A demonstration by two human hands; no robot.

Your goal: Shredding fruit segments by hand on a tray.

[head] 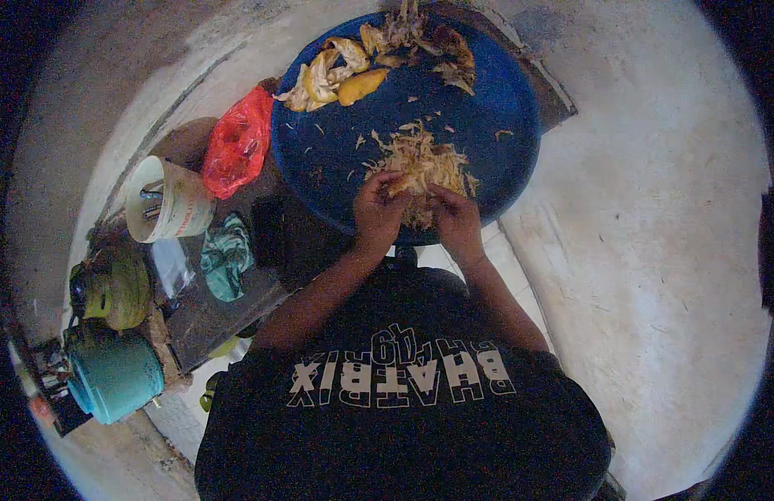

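A round blue tray lies before me with a heap of shredded pale meat, probably chicken, near its front edge. At the heap's left front, my left hand pinches a strip of meat between thumb and fingers. Close to its right, my right hand has its fingertips together at the shreds; what they grip is partly hidden. Larger pieces with yellow skin lie at the tray's far left. Beside them, at the far edge, are darker meat or carcass pieces. Small scraps are scattered between.
Left of the tray are a red plastic bag, a whitish bucket with metal things inside, and a green patterned plastic bag. Farther back stand a green rounded container and a turquoise container. A pale wall is on the right.
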